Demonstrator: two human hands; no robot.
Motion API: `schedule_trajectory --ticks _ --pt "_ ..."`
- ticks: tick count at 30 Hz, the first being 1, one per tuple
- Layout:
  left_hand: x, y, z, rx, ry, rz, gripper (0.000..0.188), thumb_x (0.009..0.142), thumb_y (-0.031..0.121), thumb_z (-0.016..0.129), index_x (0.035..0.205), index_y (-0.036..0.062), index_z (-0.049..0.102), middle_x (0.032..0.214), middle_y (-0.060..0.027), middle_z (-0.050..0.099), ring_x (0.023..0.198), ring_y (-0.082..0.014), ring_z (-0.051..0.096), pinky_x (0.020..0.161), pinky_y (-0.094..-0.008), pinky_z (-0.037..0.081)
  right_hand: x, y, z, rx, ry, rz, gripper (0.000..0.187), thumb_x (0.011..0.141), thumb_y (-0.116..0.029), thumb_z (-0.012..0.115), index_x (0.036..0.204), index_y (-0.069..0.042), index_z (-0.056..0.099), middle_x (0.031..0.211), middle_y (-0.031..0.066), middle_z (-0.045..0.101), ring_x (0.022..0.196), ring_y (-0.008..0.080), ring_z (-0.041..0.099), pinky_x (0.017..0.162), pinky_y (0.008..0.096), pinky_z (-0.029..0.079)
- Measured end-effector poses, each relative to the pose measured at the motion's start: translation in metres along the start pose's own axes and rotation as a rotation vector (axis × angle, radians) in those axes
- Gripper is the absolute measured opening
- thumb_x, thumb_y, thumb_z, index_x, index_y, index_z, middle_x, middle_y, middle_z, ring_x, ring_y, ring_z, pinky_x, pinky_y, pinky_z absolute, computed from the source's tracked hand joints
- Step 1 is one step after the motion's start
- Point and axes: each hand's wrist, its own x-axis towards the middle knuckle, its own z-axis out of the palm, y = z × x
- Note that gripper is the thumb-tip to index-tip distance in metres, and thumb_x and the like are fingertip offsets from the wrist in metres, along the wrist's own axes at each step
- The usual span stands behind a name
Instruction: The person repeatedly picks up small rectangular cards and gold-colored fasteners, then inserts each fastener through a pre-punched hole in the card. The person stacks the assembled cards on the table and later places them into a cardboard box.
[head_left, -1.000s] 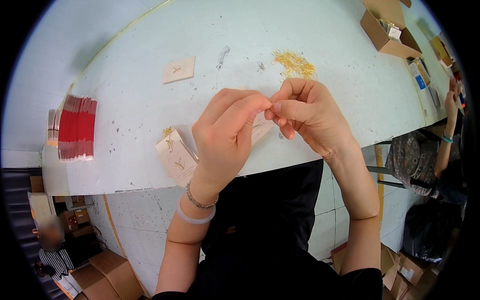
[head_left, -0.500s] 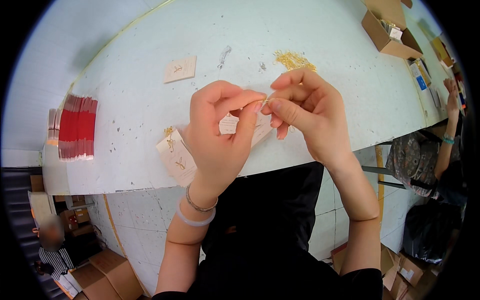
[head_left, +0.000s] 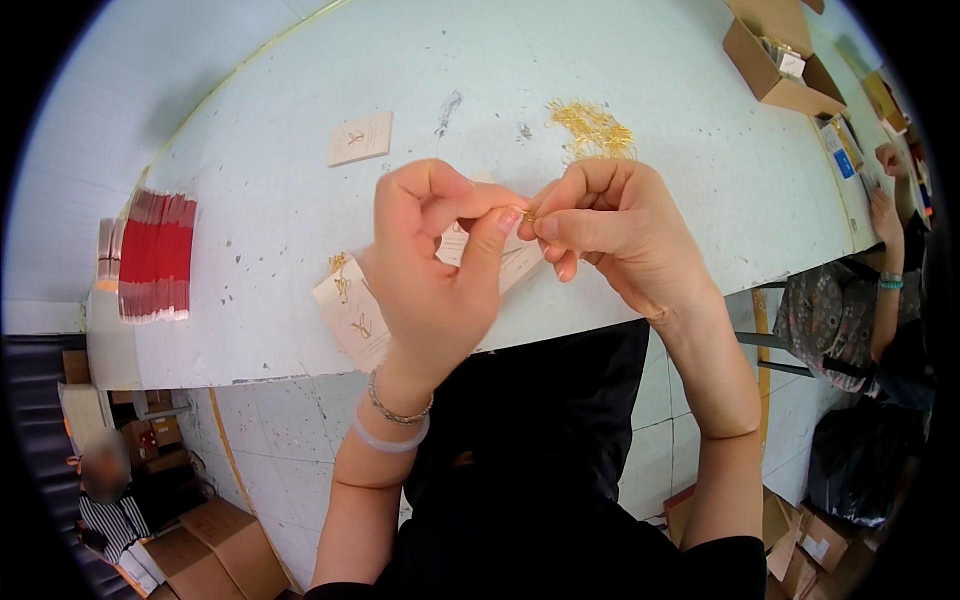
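Observation:
Fingertip to fingertip above the table, my left hand (head_left: 440,260) and my right hand (head_left: 625,225) both pinch a small gold wire piece (head_left: 529,215). Its exact shape is mostly hidden by the fingers. Beyond my right hand lies a loose pile of gold wire pieces (head_left: 592,128). Printed cards (head_left: 515,262) lie partly covered beneath my hands. Left of my left wrist, pale cards with gold bows (head_left: 358,318) overlap near the table edge, with a few gold pieces (head_left: 337,262) at their top. Farther back sits a neat stack of similar cards (head_left: 361,139).
A row of red packets in clear wrapping (head_left: 155,257) stands on the table (head_left: 270,220) at the left. An open cardboard box (head_left: 785,75) is at the far right. Another person's arm (head_left: 888,260) reaches in there. Cartons (head_left: 215,550) stand on the floor.
My right hand has turned and lowered slightly, its fingers drawing closer together around the gold piece. More of the gold pile shows. At the right, the other person's hands have shifted.

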Motion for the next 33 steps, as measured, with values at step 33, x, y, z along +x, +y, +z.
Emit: schedule_trajectory --ticks 33 --pt "0.015 -0.009 -0.039 0.086 -0.084 -0.58 0.017 0.08 -0.003 0.071 0.095 -0.0014 0.064 0.08 -0.008 0.071 0.069 -0.0108 0.067 0.065 -0.0234 0.053 0.045 0.037 0.03 -0.684 0.354 -0.349 0.01 0.084 -0.005 0.066 0.091 0.002 0.07 0.077 0.0094 0.07 0.069 0.015 0.066 0.063 0.0282 0.051"
